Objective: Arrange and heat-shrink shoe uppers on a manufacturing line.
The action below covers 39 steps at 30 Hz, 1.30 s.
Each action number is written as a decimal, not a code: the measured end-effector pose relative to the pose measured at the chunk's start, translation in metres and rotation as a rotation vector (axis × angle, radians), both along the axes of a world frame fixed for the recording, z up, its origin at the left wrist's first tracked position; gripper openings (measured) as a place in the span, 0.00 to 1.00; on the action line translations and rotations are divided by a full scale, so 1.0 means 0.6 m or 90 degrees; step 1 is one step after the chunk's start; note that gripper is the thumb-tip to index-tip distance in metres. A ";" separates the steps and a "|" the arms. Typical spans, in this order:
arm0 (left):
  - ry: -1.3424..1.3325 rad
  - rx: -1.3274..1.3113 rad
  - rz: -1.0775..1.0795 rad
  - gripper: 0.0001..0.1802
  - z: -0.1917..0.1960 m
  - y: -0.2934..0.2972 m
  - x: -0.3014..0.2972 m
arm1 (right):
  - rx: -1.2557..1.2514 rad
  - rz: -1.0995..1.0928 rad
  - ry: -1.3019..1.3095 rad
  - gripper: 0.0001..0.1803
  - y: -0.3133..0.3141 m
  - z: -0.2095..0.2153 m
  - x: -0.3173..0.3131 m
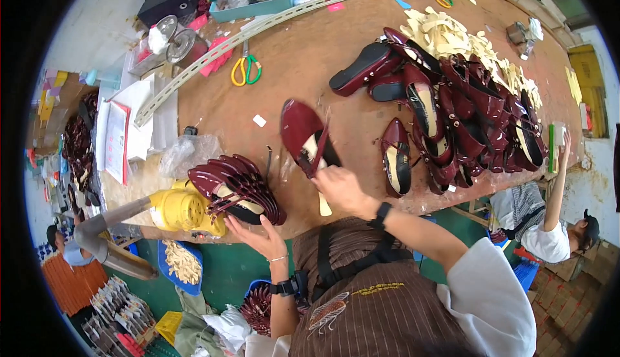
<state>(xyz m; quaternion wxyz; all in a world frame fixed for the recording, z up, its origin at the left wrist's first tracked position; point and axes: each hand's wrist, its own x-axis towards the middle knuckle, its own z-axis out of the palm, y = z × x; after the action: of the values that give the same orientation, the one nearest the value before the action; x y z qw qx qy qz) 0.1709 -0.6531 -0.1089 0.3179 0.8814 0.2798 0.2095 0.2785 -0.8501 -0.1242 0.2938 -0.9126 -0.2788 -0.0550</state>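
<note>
My right hand (341,189) is closed around the heel end of a dark red patent shoe (301,126), held over the table with its pointed toe away from me. Just below that hand, a cream strip (324,206) shows at the table's front edge. My left hand (259,238) has its fingers spread beside a nested row of similar red shoes (236,186); whether it touches them I cannot tell. A yellow machine part (181,210) stands left of that row. One single red shoe (396,157) lies to the right, in front of a big pile of shoes (462,121).
Cream insole-like pieces (439,32) are heaped behind the pile. Scissors (246,71) with yellow and green handles lie on the brown table (303,47), near a long slotted metal strip (242,38). A blue bin (181,266) of cream pieces sits below left. Another person (539,228) is at far right.
</note>
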 end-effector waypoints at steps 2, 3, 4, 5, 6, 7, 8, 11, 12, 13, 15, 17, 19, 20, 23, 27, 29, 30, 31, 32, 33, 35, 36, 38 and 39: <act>-0.065 0.079 -0.102 0.37 0.033 -0.027 0.031 | -0.139 -0.013 0.052 0.05 -0.001 -0.102 -0.035; -0.074 0.080 -0.136 0.34 0.042 -0.037 0.041 | -0.211 0.011 0.123 0.06 -0.008 -0.135 -0.052; -0.074 0.053 -0.172 0.33 0.036 -0.038 0.045 | -0.189 0.054 0.116 0.07 -0.005 -0.129 -0.060; -0.073 0.025 -0.205 0.32 0.032 -0.041 0.051 | -0.167 0.099 0.110 0.07 -0.005 -0.115 -0.063; -0.043 -0.170 -0.224 0.31 0.026 -0.054 0.065 | -0.172 0.091 0.113 0.07 -0.016 -0.102 -0.058; 0.037 -0.287 -0.216 0.34 0.015 -0.061 0.073 | -0.072 0.048 0.084 0.07 -0.025 -0.080 -0.057; 0.095 -0.354 -0.222 0.35 -0.019 -0.059 0.075 | 0.031 0.006 0.051 0.08 -0.035 -0.052 -0.054; 0.212 -0.383 -0.210 0.40 -0.195 -0.052 0.067 | -0.456 -0.449 0.280 0.13 -0.038 0.010 -0.050; 0.299 -0.423 -0.261 0.42 -0.206 -0.055 0.080 | -0.153 -0.253 0.065 0.14 -0.142 -0.051 -0.069; 0.388 -0.462 -0.309 0.43 -0.212 -0.064 0.098 | -0.222 -0.292 0.123 0.17 -0.171 -0.057 -0.080; 0.486 -0.198 -0.313 0.45 -0.132 -0.141 0.153 | -0.374 -0.261 0.237 0.21 -0.267 -0.115 -0.130; 0.523 -0.278 -0.256 0.46 -0.135 -0.131 0.146 | -0.298 -0.187 0.284 0.10 -0.279 -0.117 -0.148; 0.537 -0.299 -0.273 0.50 -0.143 -0.110 0.129 | -0.219 -0.170 0.370 0.10 -0.269 -0.076 -0.125; 0.531 -0.292 -0.271 0.51 -0.133 -0.102 0.121 | -0.215 -0.153 0.370 0.10 -0.251 -0.040 -0.108; 0.555 -0.344 -0.250 0.51 -0.068 -0.091 0.114 | 0.290 -0.115 0.597 0.11 -0.183 0.066 -0.054; 0.081 -0.762 -0.341 0.40 0.088 -0.078 0.097 | 0.051 0.199 0.240 0.09 -0.045 0.166 -0.007; -0.023 -0.455 -0.253 0.29 0.139 -0.076 0.106 | 0.039 0.259 0.057 0.18 0.019 0.171 -0.011; -0.099 -0.501 -0.084 0.22 0.143 -0.065 0.104 | 0.077 0.287 0.042 0.20 0.051 0.192 -0.007; -0.151 -0.464 -0.007 0.19 0.111 -0.022 0.082 | 0.102 0.309 0.049 0.23 0.075 0.216 -0.007; -0.215 -0.482 0.055 0.19 0.118 -0.003 0.087 | 0.123 0.316 0.050 0.25 0.083 0.225 -0.008; -0.208 -0.407 0.015 0.19 0.100 0.041 0.077 | 0.144 0.324 0.049 0.26 0.086 0.236 -0.011; -0.173 -0.338 0.107 0.22 0.048 0.085 0.061 | 0.159 0.260 0.071 0.26 0.060 0.222 -0.017; -0.092 -0.262 0.086 0.23 0.024 0.105 0.052 | 0.137 0.231 0.089 0.24 0.037 0.202 -0.019; 0.092 -0.011 0.091 0.32 -0.106 0.192 -0.034 | 0.101 0.196 0.100 0.23 -0.012 0.179 -0.026; 0.166 -0.090 0.019 0.39 -0.141 0.188 -0.039 | 0.036 0.123 0.106 0.22 -0.052 0.160 -0.021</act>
<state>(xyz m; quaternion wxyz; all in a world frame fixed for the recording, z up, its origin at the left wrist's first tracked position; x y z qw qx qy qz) 0.1478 -0.5406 -0.1935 0.3367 0.8724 0.3457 0.0776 0.2658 -0.8810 -0.0283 0.3454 -0.8743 -0.3384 0.0416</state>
